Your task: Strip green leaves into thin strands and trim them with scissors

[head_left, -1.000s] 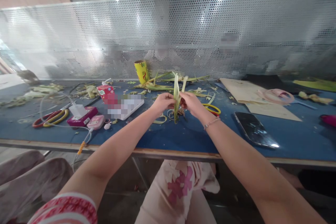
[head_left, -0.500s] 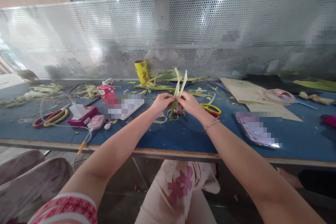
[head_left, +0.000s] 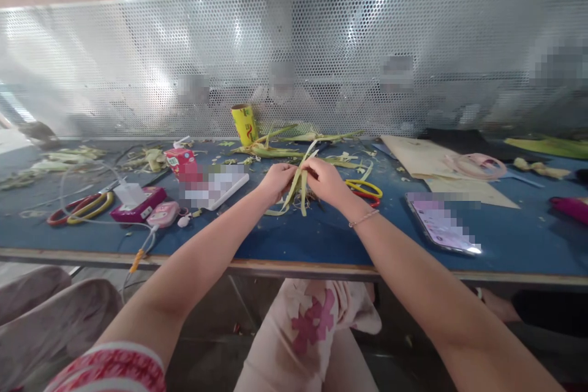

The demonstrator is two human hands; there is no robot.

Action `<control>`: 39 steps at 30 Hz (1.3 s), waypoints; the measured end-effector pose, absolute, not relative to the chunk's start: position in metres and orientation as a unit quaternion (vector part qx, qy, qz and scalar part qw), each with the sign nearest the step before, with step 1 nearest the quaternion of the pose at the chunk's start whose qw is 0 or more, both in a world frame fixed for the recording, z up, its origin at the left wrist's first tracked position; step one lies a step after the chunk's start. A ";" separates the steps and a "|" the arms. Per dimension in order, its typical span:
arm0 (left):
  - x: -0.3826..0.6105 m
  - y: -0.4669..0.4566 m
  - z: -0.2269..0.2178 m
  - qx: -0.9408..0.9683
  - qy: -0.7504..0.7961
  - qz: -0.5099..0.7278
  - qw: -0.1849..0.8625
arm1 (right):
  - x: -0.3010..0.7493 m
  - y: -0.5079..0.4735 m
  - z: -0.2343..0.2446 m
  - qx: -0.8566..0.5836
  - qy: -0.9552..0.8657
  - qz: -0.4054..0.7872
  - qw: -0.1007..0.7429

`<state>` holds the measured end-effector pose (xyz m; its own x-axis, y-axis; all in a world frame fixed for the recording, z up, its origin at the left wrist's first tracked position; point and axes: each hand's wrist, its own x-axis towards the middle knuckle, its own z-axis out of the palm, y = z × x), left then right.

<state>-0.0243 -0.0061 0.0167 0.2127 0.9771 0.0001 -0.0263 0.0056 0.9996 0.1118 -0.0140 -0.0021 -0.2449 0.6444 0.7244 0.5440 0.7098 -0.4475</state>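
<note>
Head view: phone lies beside right forearm.

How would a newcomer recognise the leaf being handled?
At the middle of the blue table, the left hand and right hand are close together. Between them is the pale green leaf, held, while the leaves behind it lie on the table.

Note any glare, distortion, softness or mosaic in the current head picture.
Head view: bright glare streaks on the perforated metal screen, plus a bright spot at the near right corner of the phone; in the same view, wide-angle stretching toward the lower corners, mosaic over part of the phone, and soft detail on the leaf strips.
</note>
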 end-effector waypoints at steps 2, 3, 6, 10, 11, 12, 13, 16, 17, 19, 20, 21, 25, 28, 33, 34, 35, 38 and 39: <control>-0.024 -0.004 0.016 0.539 0.425 0.458 0.565 | 0.111 -0.011 -0.003 -0.421 -0.748 0.117 0.500; -0.023 -0.003 0.015 0.540 0.416 0.465 0.566 | 0.112 -0.009 -0.004 -0.445 -0.723 0.158 0.504; -0.024 -0.002 0.014 0.544 0.385 0.470 0.578 | 0.113 -0.003 -0.008 -0.486 -0.649 0.282 0.513; -0.026 -0.002 0.013 0.556 0.377 0.420 0.610 | 0.113 0.000 -0.011 -0.474 -0.596 0.370 0.532; -0.026 -0.002 0.012 0.555 0.380 0.412 0.614 | 0.113 0.000 -0.011 -0.472 -0.594 0.377 0.532; -0.026 -0.002 0.012 0.553 0.382 0.408 0.618 | 0.113 0.000 -0.011 -0.470 -0.595 0.378 0.531; -0.026 -0.002 0.012 0.551 0.382 0.405 0.621 | 0.113 -0.001 -0.011 -0.471 -0.601 0.371 0.529; -0.027 -0.001 0.012 0.540 0.388 0.412 0.623 | 0.113 -0.004 -0.008 -0.481 -0.645 0.315 0.503; -0.027 -0.001 0.012 0.536 0.391 0.416 0.622 | 0.114 -0.005 -0.007 -0.482 -0.662 0.295 0.493; -0.027 -0.001 0.013 0.528 0.399 0.428 0.616 | 0.114 -0.009 -0.004 -0.480 -0.688 0.258 0.479; -0.026 -0.001 0.013 0.526 0.400 0.433 0.613 | 0.113 -0.010 -0.003 -0.478 -0.697 0.241 0.476; -0.026 -0.001 0.014 0.525 0.401 0.437 0.610 | 0.113 -0.012 -0.001 -0.478 -0.705 0.224 0.474; -0.024 -0.001 0.013 0.523 0.401 0.449 0.604 | 0.112 -0.014 0.001 -0.487 -0.715 0.193 0.464; -0.025 0.000 0.013 0.515 0.402 0.449 0.609 | 0.113 -0.012 0.000 -0.484 -0.708 0.223 0.464; -0.026 -0.001 0.015 0.522 0.389 0.444 0.615 | 0.114 -0.009 -0.002 -0.441 -0.716 0.282 0.462; -0.026 -0.002 0.015 0.523 0.388 0.447 0.614 | 0.115 -0.008 -0.003 -0.437 -0.714 0.287 0.465; -0.026 -0.002 0.016 0.522 0.388 0.451 0.611 | 0.115 -0.007 -0.003 -0.436 -0.713 0.287 0.468; -0.025 -0.003 0.016 0.518 0.383 0.458 0.612 | 0.115 -0.005 -0.005 -0.433 -0.714 0.273 0.477; -0.025 -0.003 0.016 0.515 0.381 0.460 0.615 | 0.115 -0.005 -0.005 -0.430 -0.716 0.268 0.480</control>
<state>-0.0252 -0.0032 0.0160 0.2866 0.9580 0.0055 -0.1741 0.0464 0.9836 0.1148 -0.0048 -0.0054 -0.1693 0.8731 0.4571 0.3592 0.4866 -0.7964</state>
